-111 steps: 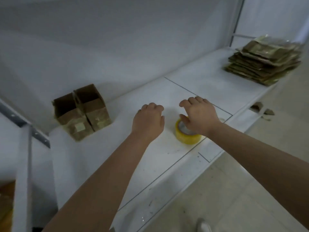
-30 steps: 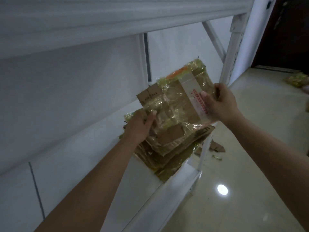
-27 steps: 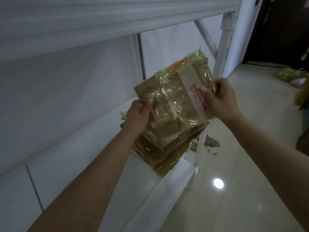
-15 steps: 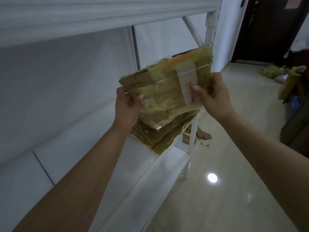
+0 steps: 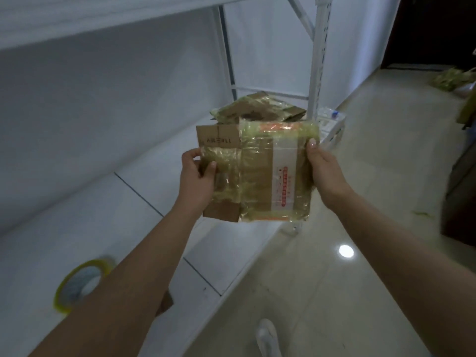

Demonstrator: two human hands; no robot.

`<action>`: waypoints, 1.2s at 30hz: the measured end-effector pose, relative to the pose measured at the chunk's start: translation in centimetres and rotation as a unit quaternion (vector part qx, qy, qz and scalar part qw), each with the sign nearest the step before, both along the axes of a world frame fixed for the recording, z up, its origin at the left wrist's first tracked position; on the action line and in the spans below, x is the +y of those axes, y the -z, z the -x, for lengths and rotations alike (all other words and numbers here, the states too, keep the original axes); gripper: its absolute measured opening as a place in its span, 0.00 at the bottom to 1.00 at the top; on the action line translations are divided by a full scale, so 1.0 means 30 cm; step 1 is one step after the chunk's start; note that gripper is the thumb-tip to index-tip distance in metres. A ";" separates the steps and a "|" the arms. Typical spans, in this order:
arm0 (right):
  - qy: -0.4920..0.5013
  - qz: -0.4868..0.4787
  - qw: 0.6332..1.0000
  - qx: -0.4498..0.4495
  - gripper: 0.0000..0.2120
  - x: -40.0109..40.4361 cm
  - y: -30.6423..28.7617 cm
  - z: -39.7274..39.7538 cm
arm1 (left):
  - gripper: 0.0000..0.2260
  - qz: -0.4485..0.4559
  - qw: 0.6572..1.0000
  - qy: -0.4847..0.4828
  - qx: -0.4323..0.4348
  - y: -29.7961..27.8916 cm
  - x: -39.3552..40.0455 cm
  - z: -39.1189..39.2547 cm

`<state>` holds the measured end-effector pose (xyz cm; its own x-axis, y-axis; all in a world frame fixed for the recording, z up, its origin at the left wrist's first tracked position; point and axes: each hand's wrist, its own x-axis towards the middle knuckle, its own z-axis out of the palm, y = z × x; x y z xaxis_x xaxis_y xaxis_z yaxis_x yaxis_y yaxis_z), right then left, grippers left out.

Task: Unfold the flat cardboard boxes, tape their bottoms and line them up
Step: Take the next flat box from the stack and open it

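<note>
I hold a flat, folded cardboard box (image 5: 257, 171) in the air over the white shelf (image 5: 77, 228); old yellowish tape and a white label with red print cover it. My left hand (image 5: 197, 176) grips its left edge, thumb on the front face. My right hand (image 5: 323, 168) grips its right edge. Behind it, at the far end of the shelf, lies the stack of flat boxes (image 5: 257, 109). A yellow tape roll (image 5: 79, 287) lies on the shelf at lower left, partly hidden by my left forearm.
A white upright shelf post (image 5: 318, 60) stands behind the stack. The tiled floor (image 5: 360, 253) runs along the right, with yellowish scraps (image 5: 450, 78) far off. A dark piece of furniture (image 5: 461, 197) stands at the right edge. A white shoe (image 5: 266, 336) shows at the bottom.
I have drawn the flat box away from the stack and turned it level in front of me. The view has swung back left, so the tape roll shows again.
</note>
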<state>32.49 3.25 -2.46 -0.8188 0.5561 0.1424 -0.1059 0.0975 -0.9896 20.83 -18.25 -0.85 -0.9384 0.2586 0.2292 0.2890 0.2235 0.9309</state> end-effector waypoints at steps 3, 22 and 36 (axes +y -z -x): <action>-0.017 0.004 0.999 -0.031 0.24 -0.135 0.009 -0.045 | 0.10 0.014 1.000 -0.008 -0.023 0.005 -0.130 -0.104; -0.184 0.028 0.982 -0.044 0.28 -1.038 -0.099 0.055 | 0.25 -0.092 0.974 -0.117 -0.173 -0.060 -1.042 -0.246; -0.213 0.140 0.966 -0.037 0.16 -1.720 -0.056 0.220 | 0.36 -0.111 0.965 -0.110 -0.208 -0.085 -1.727 -0.152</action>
